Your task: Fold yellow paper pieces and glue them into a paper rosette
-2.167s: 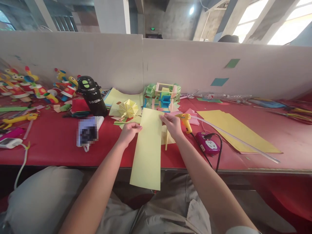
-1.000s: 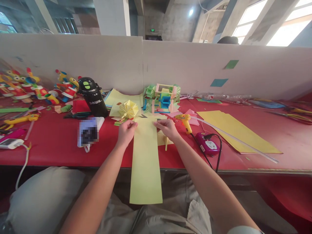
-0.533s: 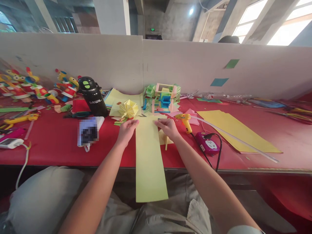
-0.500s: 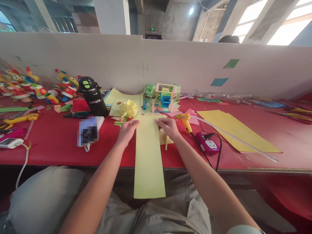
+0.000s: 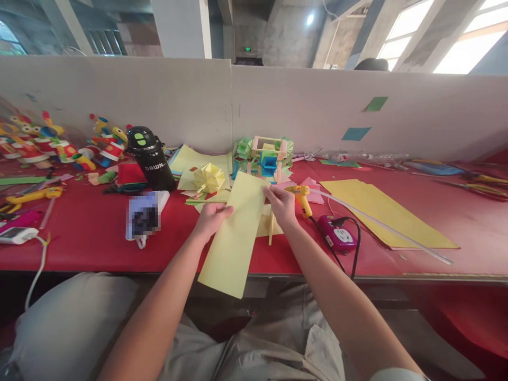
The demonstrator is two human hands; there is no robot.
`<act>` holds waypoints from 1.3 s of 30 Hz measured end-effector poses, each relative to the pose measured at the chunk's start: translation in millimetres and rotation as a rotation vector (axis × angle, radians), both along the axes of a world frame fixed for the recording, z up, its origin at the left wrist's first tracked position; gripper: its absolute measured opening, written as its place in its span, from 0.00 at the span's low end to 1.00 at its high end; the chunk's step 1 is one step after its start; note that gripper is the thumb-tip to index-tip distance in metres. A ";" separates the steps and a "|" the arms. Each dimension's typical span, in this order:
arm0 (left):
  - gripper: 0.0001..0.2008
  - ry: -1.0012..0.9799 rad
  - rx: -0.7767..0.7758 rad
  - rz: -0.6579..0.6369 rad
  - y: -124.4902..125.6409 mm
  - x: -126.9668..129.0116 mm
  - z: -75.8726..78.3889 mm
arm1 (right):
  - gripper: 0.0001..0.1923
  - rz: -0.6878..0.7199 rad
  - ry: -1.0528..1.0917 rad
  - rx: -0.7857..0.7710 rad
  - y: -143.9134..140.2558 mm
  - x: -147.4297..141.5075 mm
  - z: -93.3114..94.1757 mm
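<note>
A long pale yellow strip of paper (image 5: 238,233) slants between my two hands, its near end hanging past the table's front edge. My left hand (image 5: 213,218) pinches its left edge, thumb on top. At the upper right corner, my right hand (image 5: 281,202) grips the paper between thumb and fingers. Just beyond lies a folded yellow paper rosette (image 5: 209,179). A glue gun (image 5: 302,199) rests right of my right hand. Below that hand, a thin yellow stick (image 5: 271,227) lies by a scrap of yellow paper.
A black bottle (image 5: 151,159) stands at the left, near a phone-like device (image 5: 143,214). A green and blue paper model (image 5: 268,156) sits at the back. To the right are a purple power socket (image 5: 338,233), yellow sheets (image 5: 381,211) and a clear glue stick (image 5: 391,230).
The paper strip has turned from nearly straight to a slant, its near end swinging left and up. My left hand has slid down its edge; my right hand has shifted slightly right.
</note>
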State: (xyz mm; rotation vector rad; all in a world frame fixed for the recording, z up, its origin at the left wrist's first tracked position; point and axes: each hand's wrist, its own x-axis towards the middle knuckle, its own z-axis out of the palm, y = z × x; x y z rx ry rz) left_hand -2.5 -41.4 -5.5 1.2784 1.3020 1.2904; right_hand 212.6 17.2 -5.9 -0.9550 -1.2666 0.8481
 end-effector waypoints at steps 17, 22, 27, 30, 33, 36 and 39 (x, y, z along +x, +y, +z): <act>0.22 0.284 0.065 -0.129 3.1 -15.5 8.2 | 0.23 -0.082 0.065 0.025 5.4 9.2 1.3; 0.19 0.324 0.130 -0.123 1.8 -15.1 11.6 | 0.23 -0.089 0.092 0.029 5.5 10.3 1.9; 0.14 0.421 0.106 -0.216 -1.9 -22.1 15.8 | 0.23 -0.089 0.120 0.027 8.3 11.4 0.7; 0.16 0.583 0.113 -0.130 -4.4 -24.9 20.9 | 0.22 -0.086 0.147 0.016 8.5 11.4 1.6; 0.21 0.669 0.092 -0.014 -5.8 -26.0 23.8 | 0.22 -0.095 0.171 0.011 7.9 11.5 3.0; 0.21 0.643 0.097 -0.036 -7.4 -28.5 25.0 | 0.23 -0.107 0.160 0.014 7.3 11.9 4.2; 0.16 0.575 0.127 -0.124 -8.5 -32.5 25.7 | 0.22 -0.102 0.197 0.007 6.7 12.4 5.4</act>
